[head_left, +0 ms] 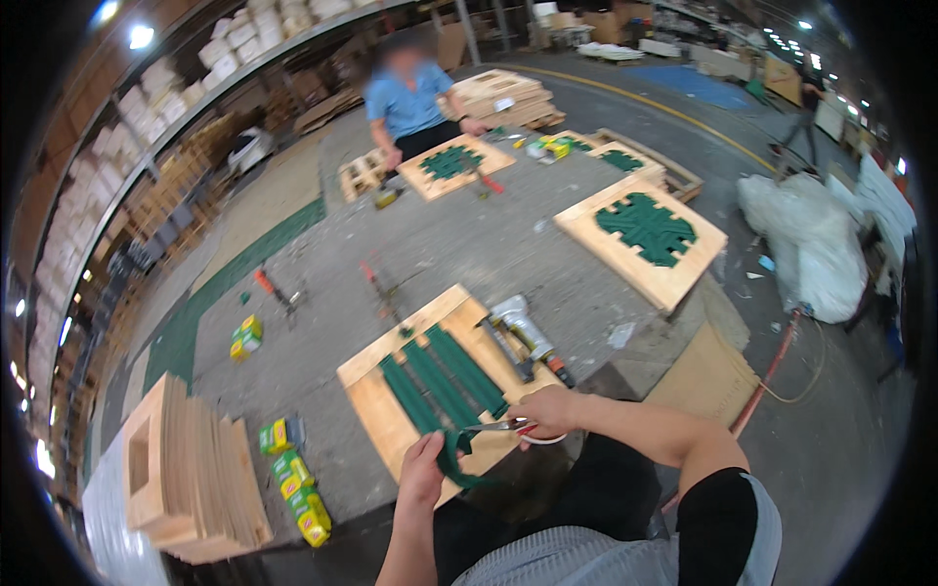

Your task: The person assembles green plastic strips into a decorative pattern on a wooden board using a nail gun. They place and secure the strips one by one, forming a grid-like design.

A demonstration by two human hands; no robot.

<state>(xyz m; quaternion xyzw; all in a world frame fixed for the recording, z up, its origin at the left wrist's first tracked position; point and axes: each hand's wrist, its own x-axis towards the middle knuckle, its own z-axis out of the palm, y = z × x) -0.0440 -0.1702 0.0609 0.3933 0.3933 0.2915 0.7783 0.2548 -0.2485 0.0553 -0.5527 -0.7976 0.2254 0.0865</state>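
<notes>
A square light-wood frame (367,377) lies in front of me on the grey table, with several dark green webbing straps (451,365) running across its opening in one direction. My left hand (422,473) pinches the loose end of a green strap (449,457) at the frame's near edge. In my right hand (549,410) is a pair of scissors (490,426) with red and white handles, its blades reaching left to the strap. Whether the blades have cut into the strap I cannot tell. A staple gun (528,334) rests on the frame's far right side.
Yellow-green packets (295,479) and a stack of wooden frames (186,479) stand at left. Orange-handled tools (274,286) lie farther off. A frame with woven green webbing (645,227) sits at right. Across the table a person in blue (408,103) works at another frame (493,162).
</notes>
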